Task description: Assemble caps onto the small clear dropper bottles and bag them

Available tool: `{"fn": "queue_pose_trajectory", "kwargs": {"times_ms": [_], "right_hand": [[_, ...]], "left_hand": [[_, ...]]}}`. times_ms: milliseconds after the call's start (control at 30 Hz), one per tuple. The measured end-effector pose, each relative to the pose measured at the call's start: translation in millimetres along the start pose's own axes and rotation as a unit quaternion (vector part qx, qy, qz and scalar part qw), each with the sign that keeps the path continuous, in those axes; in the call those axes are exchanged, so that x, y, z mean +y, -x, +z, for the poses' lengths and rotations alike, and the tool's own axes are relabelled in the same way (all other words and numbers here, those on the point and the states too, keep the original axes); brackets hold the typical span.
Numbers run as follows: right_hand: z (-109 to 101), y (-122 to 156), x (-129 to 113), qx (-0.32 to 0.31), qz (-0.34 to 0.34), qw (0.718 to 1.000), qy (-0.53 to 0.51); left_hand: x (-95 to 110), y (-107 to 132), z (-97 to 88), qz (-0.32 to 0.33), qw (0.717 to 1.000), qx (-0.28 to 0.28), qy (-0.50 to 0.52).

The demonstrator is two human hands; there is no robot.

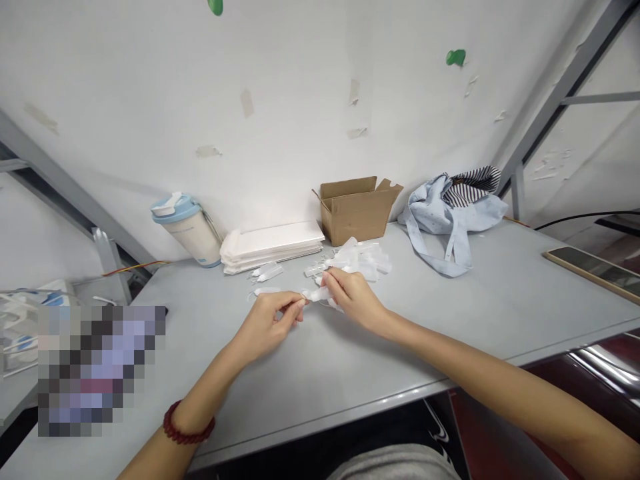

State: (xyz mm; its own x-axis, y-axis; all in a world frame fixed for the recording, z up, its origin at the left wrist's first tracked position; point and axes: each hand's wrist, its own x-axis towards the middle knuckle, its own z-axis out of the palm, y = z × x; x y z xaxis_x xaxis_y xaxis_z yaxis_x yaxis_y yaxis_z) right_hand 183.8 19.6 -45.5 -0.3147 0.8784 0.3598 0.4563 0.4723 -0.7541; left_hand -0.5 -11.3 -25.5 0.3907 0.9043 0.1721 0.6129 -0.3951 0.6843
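Both of my hands meet over the grey table (500,313), pinching a small clear plastic packet (316,295) between them. My left hand (270,323), with a red bead bracelet at the wrist, grips the packet's left end with closed fingertips. My right hand (353,297) holds its right end, fingers curled over it. Just behind my right hand lies a loose pile of similar clear packets (363,260). A few single packets (267,272) lie to the left of the pile.
A stack of white sheets (273,245) lies at the back, beside a blue-lidded tumbler (186,230). An open cardboard box (356,210) and a light blue cloth bag (453,213) stand against the wall. A phone on a wooden tray (597,270) lies far right.
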Motion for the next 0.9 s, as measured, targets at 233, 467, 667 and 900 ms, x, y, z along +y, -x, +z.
{"fn": "queue_pose_trajectory", "kwargs": {"times_ms": [233, 467, 667, 900], "right_hand": [[0, 2, -2, 0.008, 0.015, 1.0, -0.01], [-7, -4, -7, 0.013, 0.028, 0.999, -0.042], [-12, -6, -9, 0.022, 0.03, 0.998, -0.056], [-6, -2, -6, 0.027, 0.029, 0.998, -0.04]], "left_hand": [[2, 1, 3.6, -0.013, 1.0, 0.015, 0.019], [0, -3, 1.7, -0.023, 0.998, 0.004, 0.059], [0, -5, 3.9, -0.013, 0.998, 0.015, 0.064], [4, -4, -0.3, -0.019, 0.995, 0.053, 0.085]]}}
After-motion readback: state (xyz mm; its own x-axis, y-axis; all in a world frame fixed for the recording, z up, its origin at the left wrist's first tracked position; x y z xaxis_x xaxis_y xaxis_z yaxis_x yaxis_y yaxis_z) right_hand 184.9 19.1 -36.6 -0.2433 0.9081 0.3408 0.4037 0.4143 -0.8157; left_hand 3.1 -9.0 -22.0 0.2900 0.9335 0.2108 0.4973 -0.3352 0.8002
